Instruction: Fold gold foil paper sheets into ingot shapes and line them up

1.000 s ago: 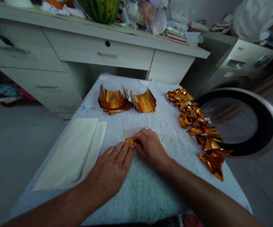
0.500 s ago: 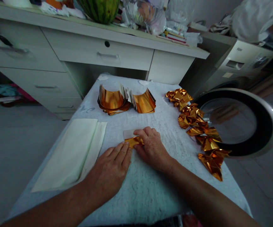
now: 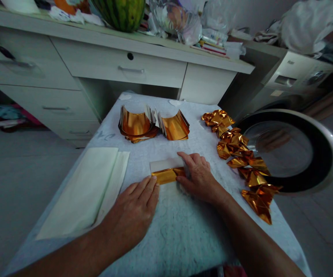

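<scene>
Atop a cloth-covered worktop, a person's two bare hands work a foil sheet, folded to a narrow band w/ a pale strip showing along its far edge. L hand lies flat at the band's L end, fingers side by side, tips on the foil; no pinch shows there. R hand is at the R end, thumb on the foil, forefinger stretched toward the strip's far edge, the two spread well apart; can't tell if its other fingers touch the sheet. Done well, this flattening likely wants steady L pressure so the band doesn't skew, w/ the R thumb run firm & level along the crease. Lighter touch prob. best near the R end, b/c foil there looks slightly rumpled & thin stuff may tear. Keeping band & strip parallel should help hold it sq. Beyond sit two curled foil stacks; folded foil pcs line the R side, pale paper the L.
</scene>
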The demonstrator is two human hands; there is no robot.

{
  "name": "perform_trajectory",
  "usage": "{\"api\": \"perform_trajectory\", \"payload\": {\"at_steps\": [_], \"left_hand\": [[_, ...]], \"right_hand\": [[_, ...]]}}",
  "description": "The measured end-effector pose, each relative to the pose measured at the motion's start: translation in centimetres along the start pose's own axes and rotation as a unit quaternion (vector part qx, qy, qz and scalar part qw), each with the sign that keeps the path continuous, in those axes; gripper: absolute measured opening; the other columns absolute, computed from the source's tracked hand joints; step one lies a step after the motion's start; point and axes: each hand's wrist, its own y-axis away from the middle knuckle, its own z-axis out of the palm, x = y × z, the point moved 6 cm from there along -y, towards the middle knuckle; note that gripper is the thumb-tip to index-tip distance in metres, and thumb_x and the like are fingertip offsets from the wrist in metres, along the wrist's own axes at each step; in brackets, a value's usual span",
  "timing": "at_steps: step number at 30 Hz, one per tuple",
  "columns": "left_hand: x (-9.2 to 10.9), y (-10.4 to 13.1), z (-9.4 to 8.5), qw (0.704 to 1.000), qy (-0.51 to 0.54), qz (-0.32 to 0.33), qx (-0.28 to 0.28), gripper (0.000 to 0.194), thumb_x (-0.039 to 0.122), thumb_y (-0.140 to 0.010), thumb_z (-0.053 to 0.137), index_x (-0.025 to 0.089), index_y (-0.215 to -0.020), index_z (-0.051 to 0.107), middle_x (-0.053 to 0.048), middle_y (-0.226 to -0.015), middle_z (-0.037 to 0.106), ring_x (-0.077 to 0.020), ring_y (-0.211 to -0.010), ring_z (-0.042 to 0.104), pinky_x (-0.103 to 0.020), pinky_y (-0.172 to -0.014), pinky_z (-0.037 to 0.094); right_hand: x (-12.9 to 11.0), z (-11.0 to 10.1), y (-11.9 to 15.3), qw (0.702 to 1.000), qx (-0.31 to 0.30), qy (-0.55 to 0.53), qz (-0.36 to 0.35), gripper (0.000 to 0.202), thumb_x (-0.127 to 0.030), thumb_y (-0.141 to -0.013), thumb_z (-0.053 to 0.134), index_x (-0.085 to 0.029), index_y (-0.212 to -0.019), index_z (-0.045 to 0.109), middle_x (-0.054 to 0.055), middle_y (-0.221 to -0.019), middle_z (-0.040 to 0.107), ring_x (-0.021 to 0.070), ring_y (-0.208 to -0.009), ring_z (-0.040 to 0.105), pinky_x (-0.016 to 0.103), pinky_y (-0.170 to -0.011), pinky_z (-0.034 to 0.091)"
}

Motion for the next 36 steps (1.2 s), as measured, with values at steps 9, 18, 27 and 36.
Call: {"api": "perform_trajectory", "payload": {"at_steps": [9, 18, 27, 36], "left_hand": [[0.1, -0.2, -0.4, 0.999, -0.029, 0.016, 0.01, 0.036, 0.004, -0.086, 0.04, 0.003, -0.108, 0.068, -0.026, -0.117, 0.069, -0.0336, -0.105, 0.068, -0.045, -0.083, 0.056], [1.9, -2.9, -0.5, 0.986, -0.134, -0.001, -0.095, 0.036, 0.003, -0.076, 0.045, 0.003, -0.1, 0.072, -0.026, -0.107, 0.072, -0.0327, -0.098, 0.071, -0.039, -0.075, 0.056], [2.7, -3.2, -0.4, 0.98, -0.175, 0.005, -0.09, 0.04, 0.007, -0.078, 0.048, 0.005, -0.113, 0.068, -0.03, -0.105, 0.071, -0.0366, -0.092, 0.072, -0.039, -0.07, 0.054], [2.1, -3.3, -0.5, 0.986, -0.142, -0.026, -0.089, 0.041, 0.004, -0.078, 0.047, 0.006, -0.113, 0.069, -0.022, -0.109, 0.072, -0.0313, -0.095, 0.07, -0.039, -0.076, 0.055]], "right_hand": [[1.3, -0.6, 0.0, 1.0, -0.027, -0.01, -0.009, 0.068, -0.027, -0.086, 0.062, -0.024, -0.148, 0.035, 0.013, -0.124, 0.051, 0.0289, -0.109, 0.047, 0.047, -0.095, 0.039], [1.3, -0.8, -0.1, 1.0, -0.002, -0.01, -0.009, 0.063, -0.018, -0.081, 0.059, -0.016, -0.141, 0.04, 0.015, -0.12, 0.055, 0.0285, -0.105, 0.049, 0.047, -0.094, 0.041], [1.7, -0.7, -0.4, 0.999, 0.023, -0.028, 0.0, 0.061, -0.012, -0.074, 0.057, -0.012, -0.134, 0.045, 0.014, -0.115, 0.058, 0.0267, -0.102, 0.051, 0.043, -0.094, 0.042], [1.5, -0.7, -0.6, 0.992, 0.09, -0.085, 0.011, 0.042, -0.012, -0.077, 0.054, -0.013, -0.119, 0.055, 0.012, -0.106, 0.059, 0.0252, -0.099, 0.053, 0.041, -0.09, 0.045]]}}
